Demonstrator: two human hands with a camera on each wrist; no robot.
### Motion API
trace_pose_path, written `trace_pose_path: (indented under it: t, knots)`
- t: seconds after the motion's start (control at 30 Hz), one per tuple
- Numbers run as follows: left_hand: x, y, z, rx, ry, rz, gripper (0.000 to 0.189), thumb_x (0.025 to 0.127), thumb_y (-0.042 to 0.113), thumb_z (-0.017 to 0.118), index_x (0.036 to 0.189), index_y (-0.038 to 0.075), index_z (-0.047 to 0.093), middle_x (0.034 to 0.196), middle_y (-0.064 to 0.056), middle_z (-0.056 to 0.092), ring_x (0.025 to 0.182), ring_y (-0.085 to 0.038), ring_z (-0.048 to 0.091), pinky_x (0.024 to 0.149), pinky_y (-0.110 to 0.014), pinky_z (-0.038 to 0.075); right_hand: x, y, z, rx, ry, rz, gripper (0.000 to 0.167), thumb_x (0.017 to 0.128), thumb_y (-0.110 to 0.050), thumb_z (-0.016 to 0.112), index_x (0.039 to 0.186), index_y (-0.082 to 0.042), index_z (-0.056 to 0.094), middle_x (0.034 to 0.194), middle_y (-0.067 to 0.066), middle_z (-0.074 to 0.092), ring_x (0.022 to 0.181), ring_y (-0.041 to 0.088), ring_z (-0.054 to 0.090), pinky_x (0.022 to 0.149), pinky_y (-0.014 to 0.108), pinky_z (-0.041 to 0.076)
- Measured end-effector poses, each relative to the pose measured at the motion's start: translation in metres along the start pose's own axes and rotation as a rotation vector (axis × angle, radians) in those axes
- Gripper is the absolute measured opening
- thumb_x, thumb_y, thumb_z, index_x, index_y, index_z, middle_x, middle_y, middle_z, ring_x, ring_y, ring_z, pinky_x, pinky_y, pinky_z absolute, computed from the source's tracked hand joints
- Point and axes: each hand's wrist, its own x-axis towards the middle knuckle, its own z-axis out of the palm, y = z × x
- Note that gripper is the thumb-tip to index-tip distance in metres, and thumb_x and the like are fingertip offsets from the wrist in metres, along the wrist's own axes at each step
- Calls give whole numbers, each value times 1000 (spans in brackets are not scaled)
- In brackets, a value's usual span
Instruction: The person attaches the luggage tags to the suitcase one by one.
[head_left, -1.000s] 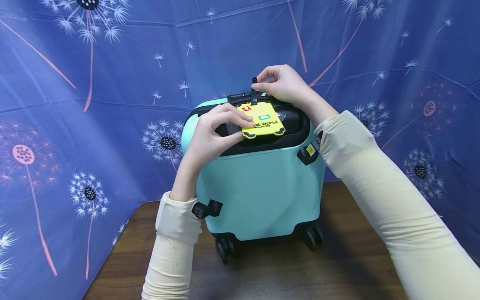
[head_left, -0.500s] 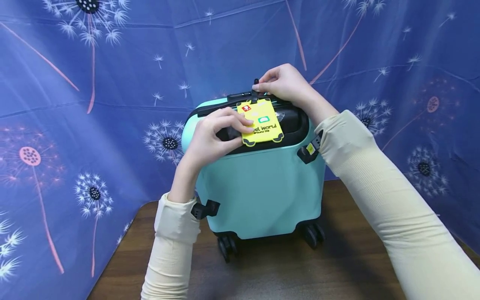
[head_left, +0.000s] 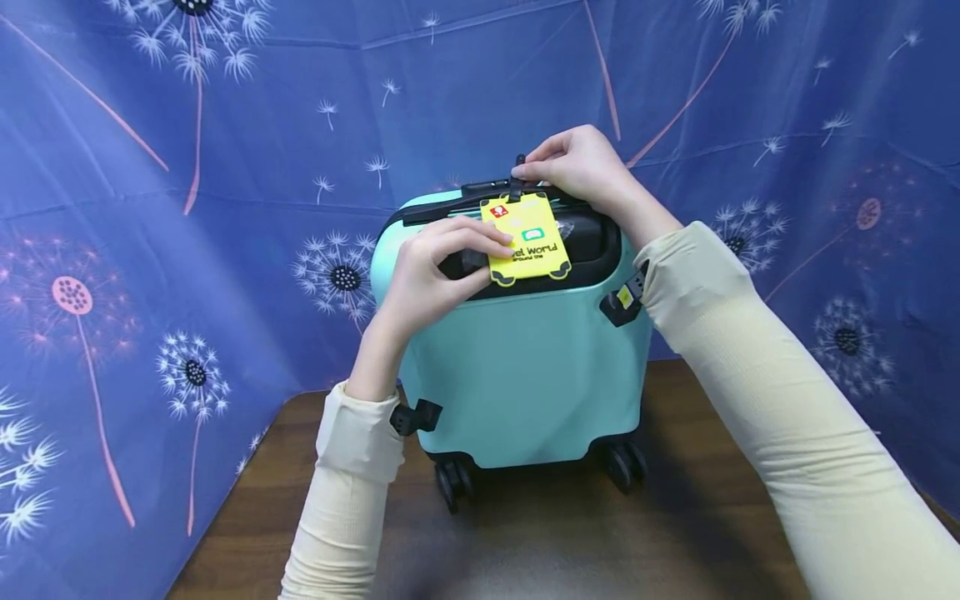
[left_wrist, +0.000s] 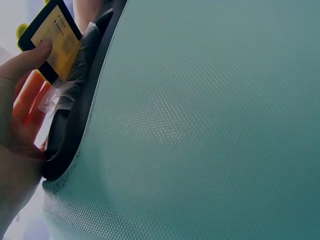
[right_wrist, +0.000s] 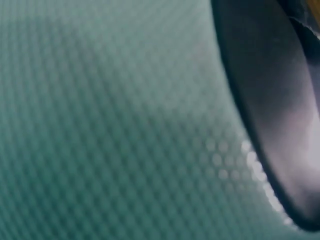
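A yellow luggage tag (head_left: 528, 242), shaped like a little suitcase with printed lettering, lies against the top of a turquoise suitcase (head_left: 525, 375). My left hand (head_left: 442, 258) pinches the tag's left edge, fingers on the printed face. In the left wrist view the thumb presses the dark-framed back of the luggage tag (left_wrist: 62, 50). At the tag's upper end my right hand (head_left: 581, 171) pinches the tip of its black strap (head_left: 518, 171) between thumb and fingertips. The right wrist view catches only the suitcase shell (right_wrist: 110, 125) and its black recess; that hand is out of sight there.
The suitcase stands upright on black wheels (head_left: 622, 467) on a brown wooden table (head_left: 540, 542). A blue dandelion-print cloth (head_left: 262, 167) hangs close behind it and along the left side. Clear plastic (left_wrist: 60, 95) clings near the black handle.
The tag's lower edge has tipped down a little, and its face shows more fully. Both hands keep their holds. The head view has shifted slightly.
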Motion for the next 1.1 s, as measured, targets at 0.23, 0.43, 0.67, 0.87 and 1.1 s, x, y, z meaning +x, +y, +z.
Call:
trace_pose_path:
  t: [0.23,0.43,0.67,0.87,1.1]
  knots:
    - [0,-4,2,4,-11,-2,22,77,-5,67,93,8,74,102,-6,70,104,-16,60,100,-30,39,3,4,2,-27,1,-8,47,82,-45,67,114,-11,69,103,2,68,94,10,58,76,21,41]
    - [5,-7,2,2,-23,-35,22,78,-5,67,94,9,73,104,-6,69,107,-16,59,102,-28,37,6,7,1,-68,103,-119,34,85,-38,67,106,-11,70,82,-6,66,79,4,58,73,19,40]
    - [4,-11,2,-8,-43,-71,26,83,-3,60,105,8,71,116,-6,67,120,-17,54,115,-34,21,-4,14,2,-84,404,-358,24,90,-25,60,102,-7,69,89,5,67,66,-1,49,66,14,39]
    - [-7,-5,13,48,147,-121,31,87,-1,53,116,0,63,124,-13,61,125,-20,50,115,-33,22,-36,30,0,-71,515,-494,22,89,-21,61,100,-4,70,92,9,66,69,-4,48,68,14,41]
    - [-39,19,12,239,324,-288,37,90,10,55,126,1,53,129,-13,55,125,-18,47,106,-31,36,-96,49,0,-74,525,-525,18,88,-17,64,95,-3,72,92,9,66,80,13,58,70,13,41]
